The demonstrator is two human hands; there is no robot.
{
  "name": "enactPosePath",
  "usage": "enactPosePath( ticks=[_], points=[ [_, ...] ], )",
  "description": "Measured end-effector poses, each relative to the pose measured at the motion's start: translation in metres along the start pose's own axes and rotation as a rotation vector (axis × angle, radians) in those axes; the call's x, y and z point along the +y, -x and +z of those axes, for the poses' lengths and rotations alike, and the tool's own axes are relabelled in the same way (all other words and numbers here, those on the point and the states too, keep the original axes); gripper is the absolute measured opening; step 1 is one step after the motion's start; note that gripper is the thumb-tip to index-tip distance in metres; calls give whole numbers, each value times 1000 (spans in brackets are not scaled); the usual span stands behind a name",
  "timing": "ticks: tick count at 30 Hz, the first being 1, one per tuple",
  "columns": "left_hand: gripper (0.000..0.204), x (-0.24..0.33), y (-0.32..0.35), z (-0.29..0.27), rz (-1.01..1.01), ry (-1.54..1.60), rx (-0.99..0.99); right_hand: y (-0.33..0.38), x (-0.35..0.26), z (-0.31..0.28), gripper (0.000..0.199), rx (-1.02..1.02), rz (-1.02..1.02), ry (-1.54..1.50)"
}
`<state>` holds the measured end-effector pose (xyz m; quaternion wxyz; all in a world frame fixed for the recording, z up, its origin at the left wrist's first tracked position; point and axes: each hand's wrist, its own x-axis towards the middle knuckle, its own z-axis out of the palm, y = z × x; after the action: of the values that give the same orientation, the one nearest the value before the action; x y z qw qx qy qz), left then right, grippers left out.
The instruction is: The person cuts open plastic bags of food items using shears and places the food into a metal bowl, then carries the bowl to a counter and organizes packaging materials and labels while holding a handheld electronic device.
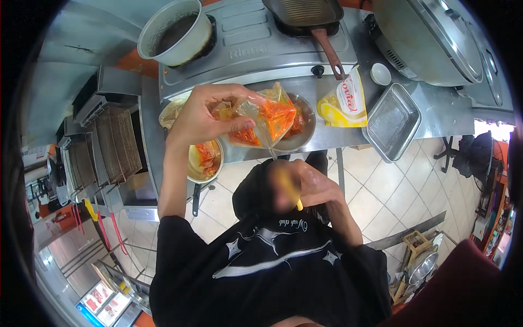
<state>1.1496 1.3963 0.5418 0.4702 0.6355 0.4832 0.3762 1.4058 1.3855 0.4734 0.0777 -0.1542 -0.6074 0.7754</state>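
Note:
My left hand is raised over the counter, closed round a clear plastic bag of orange-red food in sauce. Behind the bag, partly covered by it, is a round metal bowl with more orange-red food inside. A small saucepan with similar food stands near my left wrist, its dark handle toward me. My right hand, close to my body below the bag, has its fingers curled round something yellow and narrow. A blurred patch hides its fingertips and part of that yellow thing.
A gas stove at the back carries a deep pot and a grill pan, whose handle points toward me. A yellow-white pouch, a small white cup and a metal mesh tray stand right. Fryer baskets are left.

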Motion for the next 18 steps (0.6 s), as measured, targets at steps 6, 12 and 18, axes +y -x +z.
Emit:
enactPosePath(
  ticks=[6, 12, 18],
  points=[
    [35, -5, 2, 1, 8, 14, -32, -2, 1, 0, 53, -15, 44, -45],
    [37, -5, 5, 6, -33, 12, -28, -4, -4, 2, 52, -34, 37, -124],
    [36, -7, 4, 5, 34, 1, -20, -5, 4, 8, 48, -44, 18, -248]
  ],
)
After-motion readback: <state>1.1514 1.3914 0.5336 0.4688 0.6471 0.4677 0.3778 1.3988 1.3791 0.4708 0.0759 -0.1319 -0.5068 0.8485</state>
